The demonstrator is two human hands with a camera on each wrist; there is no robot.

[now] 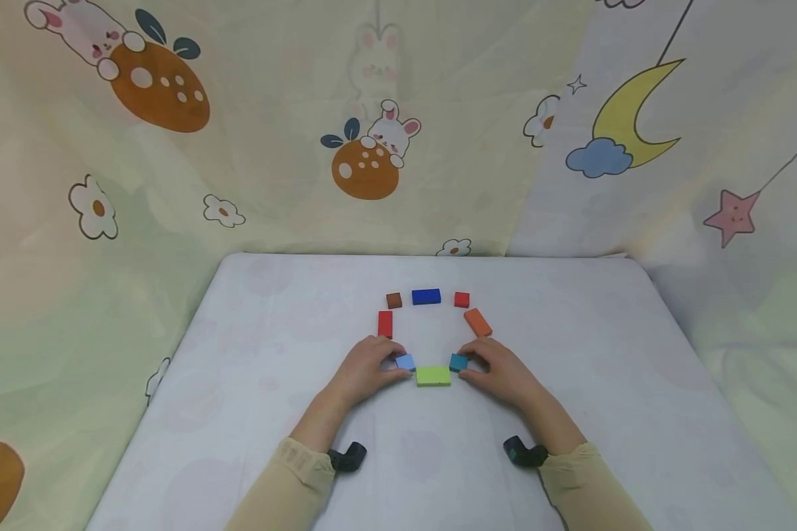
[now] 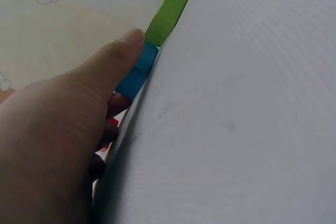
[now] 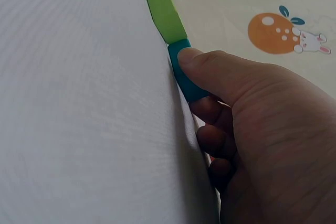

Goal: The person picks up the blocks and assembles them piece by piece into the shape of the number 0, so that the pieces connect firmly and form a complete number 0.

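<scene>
Between thumb and fingers, my left hand point(image 1: 368, 366) pinches a light blue block point(image 1: 405, 362) on the white table. My right hand point(image 1: 499, 369) pinches a teal block point(image 1: 458, 362) the same way. A lime green block point(image 1: 433, 377) lies flat between the two hands, its ends right at the two small blocks. In the left wrist view the thumb covers part of the light blue block point(image 2: 135, 77). The right wrist view shows the teal block point(image 3: 186, 74) under the thumb, against the end of the green block point(image 3: 164, 11).
Farther back, a red block point(image 1: 385, 324), a brown block point(image 1: 394, 300), a dark blue block point(image 1: 426, 296), a small red block point(image 1: 461, 299) and an orange block point(image 1: 478, 322) complete a rough ring. Patterned cloth point(image 1: 272, 147) hangs behind the table point(image 1: 272, 310).
</scene>
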